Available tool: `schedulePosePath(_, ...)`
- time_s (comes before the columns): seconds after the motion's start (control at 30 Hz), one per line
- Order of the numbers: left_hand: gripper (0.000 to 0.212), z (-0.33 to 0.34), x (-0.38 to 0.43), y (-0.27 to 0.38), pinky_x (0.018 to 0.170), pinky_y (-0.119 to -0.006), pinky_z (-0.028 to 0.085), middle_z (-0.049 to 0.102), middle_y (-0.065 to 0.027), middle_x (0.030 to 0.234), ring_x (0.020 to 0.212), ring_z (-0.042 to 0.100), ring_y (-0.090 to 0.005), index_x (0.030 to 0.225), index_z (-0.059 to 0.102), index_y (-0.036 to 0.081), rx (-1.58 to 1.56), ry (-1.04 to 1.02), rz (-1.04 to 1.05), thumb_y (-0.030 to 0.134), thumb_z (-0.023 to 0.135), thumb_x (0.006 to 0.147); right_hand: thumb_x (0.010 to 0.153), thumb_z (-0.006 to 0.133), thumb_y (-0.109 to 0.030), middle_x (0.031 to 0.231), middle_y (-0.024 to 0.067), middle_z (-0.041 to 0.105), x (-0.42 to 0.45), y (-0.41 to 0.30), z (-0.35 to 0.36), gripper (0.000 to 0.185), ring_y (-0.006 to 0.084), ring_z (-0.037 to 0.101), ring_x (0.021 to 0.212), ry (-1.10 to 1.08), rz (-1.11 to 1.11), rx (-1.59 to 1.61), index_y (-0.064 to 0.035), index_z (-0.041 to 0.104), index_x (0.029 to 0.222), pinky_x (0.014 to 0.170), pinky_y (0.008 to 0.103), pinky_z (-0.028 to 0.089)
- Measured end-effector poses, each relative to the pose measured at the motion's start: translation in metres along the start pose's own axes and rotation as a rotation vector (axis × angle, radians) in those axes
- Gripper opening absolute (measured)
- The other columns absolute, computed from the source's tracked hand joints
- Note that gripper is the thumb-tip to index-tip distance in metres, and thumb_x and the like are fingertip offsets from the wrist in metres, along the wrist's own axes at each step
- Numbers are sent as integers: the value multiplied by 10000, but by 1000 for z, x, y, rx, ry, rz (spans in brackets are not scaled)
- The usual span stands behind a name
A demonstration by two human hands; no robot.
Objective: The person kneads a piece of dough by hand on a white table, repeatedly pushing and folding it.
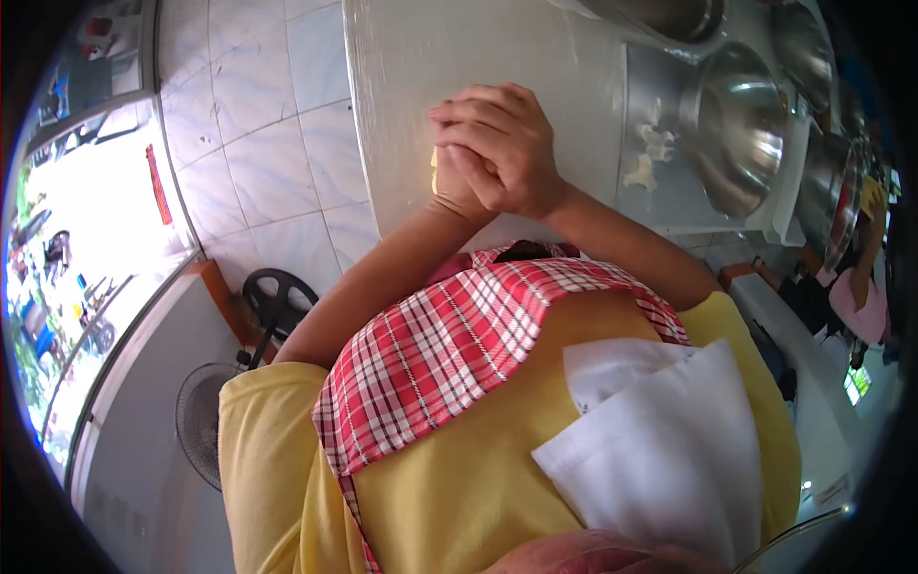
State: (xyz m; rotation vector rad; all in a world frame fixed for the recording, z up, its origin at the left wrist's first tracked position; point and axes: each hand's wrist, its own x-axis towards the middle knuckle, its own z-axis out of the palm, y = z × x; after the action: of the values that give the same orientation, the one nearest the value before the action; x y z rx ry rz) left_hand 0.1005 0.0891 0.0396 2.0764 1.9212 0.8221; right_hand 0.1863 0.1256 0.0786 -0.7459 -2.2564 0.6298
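Note:
My right hand [505, 140] is folded over my left hand [459, 183], its fingers wrapped across the left one. Both are held together above a pale table with a shiny covering [488, 43]. Most of my left hand's fingers and palm are hidden beneath the right hand. A small yellow edge [434, 172] shows beside my left hand; I cannot tell what it belongs to. To the right, several pale, irregular dough-like pieces [649, 147] lie on a grey sheet or tray [642, 79].
A large stainless steel bowl [742, 129] stands right of the pale pieces, with more steel bowls [803, 54] beyond. A pedestal fan [208, 423] is at my left, near a glass opening [107, 237]. Another person [860, 294] is at the far right. Floor tiles [258, 122] border the table.

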Motion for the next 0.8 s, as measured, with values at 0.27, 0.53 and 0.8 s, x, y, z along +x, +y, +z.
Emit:
schedulePosePath(0.27, 332, 2, -3, -8, 912, -419, 336, 584, -87, 1074, 1033, 510, -248, 1085, 574, 91, -125, -70, -46, 261, 582, 800, 792, 606, -161, 988, 3, 674, 1, 10, 6, 70, 203, 599, 959, 9, 161, 27, -112, 651, 812, 858, 371, 408)
schedulePosePath(0.53, 307, 1, 28, -4, 913, -405, 332, 598, -81, 1048, 1039, 517, -234, 1033, 606, 96, 129, -129, 23, 285, 599, 790, 839, 564, -101, 933, 65, 672, 41, 39, 4, 99, 269, 610, 920, -113, 469, 235, -54, 649, 859, 819, 358, 447)
schedulePosePath(0.8, 325, -23, 55, -26, 854, -424, 433, 597, -137, 1092, 1000, 539, -312, 1065, 595, 48, -517, 296, -177, 281, 590, 838, 839, 596, -267, 982, 154, 638, 2, 51, -22, 263, 315, 613, 924, 353, 502, -107, -64, 650, 998, 817, 392, 486)
